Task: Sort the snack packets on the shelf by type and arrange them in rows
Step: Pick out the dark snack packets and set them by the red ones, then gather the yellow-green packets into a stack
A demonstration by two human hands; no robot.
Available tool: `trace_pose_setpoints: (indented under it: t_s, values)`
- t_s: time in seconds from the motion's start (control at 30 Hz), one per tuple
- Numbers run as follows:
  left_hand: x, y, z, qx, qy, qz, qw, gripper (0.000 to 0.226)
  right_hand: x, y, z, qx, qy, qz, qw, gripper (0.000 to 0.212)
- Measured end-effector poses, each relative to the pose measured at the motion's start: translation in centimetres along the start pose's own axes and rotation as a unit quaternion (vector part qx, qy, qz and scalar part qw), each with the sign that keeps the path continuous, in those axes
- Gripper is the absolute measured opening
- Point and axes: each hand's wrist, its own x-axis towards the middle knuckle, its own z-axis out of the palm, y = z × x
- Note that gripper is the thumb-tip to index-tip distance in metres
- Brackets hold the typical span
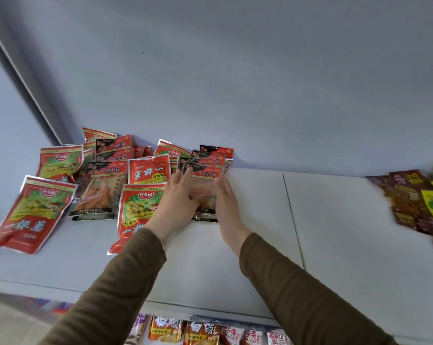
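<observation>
On the white shelf (260, 232) lies a stack of black-and-red clear-window packets (205, 174) near the back wall. My left hand (178, 200) presses flat against the stack's left side, fingers straight. My right hand (226, 202) presses its right side the same way. Left of them lie several red-and-green packets (33, 207), one (136, 207) partly under my left forearm. Another black-and-red packet (98, 190) lies among them, with more (113, 145) piled behind it.
Brown and yellow-green packets (414, 202) lie at the shelf's right end. A lower shelf with other snack packets (203, 331) shows beneath the front edge. A seam (294, 220) runs across the shelf right of my hands. The grey back wall stands close behind the packets.
</observation>
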Motion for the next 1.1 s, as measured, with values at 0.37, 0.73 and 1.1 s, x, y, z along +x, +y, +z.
trace_pose_setpoints:
  t_s: [0.37,0.73,1.1]
  values:
    - [-1.4,3.6,0.5,0.039,0.006,0.146,0.989,0.068,-2.1,-4.3,-6.4,-0.426,0.025,-0.147,0.892,0.047]
    - [-3.9,14.8,7.3,0.096,-0.011,0.226,0.969,0.07,-8.2,-8.6,-22.0,-0.62,0.072,-0.151,0.767,0.05]
    - [-9.2,31.0,18.7,0.095,-0.028,0.237,0.966,0.07,-14.2,-12.6,-42.3,-0.675,0.082,-0.131,0.721,0.049]
